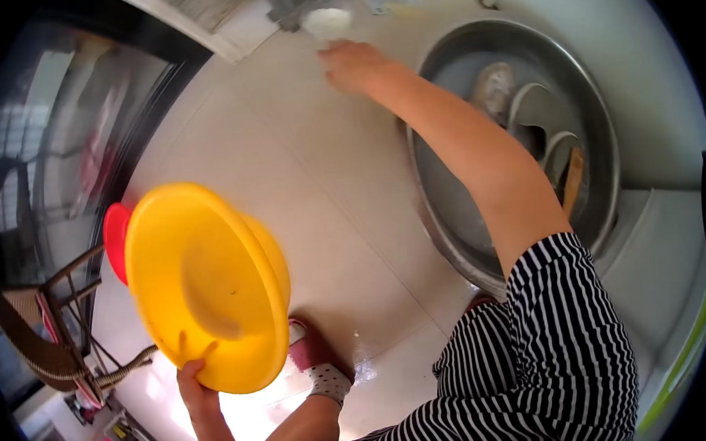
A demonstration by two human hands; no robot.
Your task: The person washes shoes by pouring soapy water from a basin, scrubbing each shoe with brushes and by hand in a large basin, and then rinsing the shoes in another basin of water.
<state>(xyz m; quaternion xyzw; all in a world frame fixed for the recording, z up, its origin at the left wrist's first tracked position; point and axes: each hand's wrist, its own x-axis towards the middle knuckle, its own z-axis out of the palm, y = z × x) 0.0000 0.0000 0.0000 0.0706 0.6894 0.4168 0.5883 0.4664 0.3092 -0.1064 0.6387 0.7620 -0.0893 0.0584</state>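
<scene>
My left hand (193, 385) grips the lower rim of a yellow plastic basin (211, 278), thumb on the inside. The basin is tilted on its side, its hollow facing me. My right hand (353, 65) reaches far forward, fingers partly curled and blurred. Just beyond its fingertips is a clear bowl (327, 18) with something white in it; whether they touch is unclear. Under my right arm stands a large steel tub (606, 124) holding cloudy water and shoes (527, 101). A wooden-handled brush (574, 176) leans in the tub, partly hidden among the shoes.
A red plastic object (117, 239) shows behind the yellow basin. A woven chair (40, 332) stands at the left, by a dark-framed glass door (140, 112). The tiled floor (310, 183) has wet patches near my red slipper (316, 348). A white wall runs along the right.
</scene>
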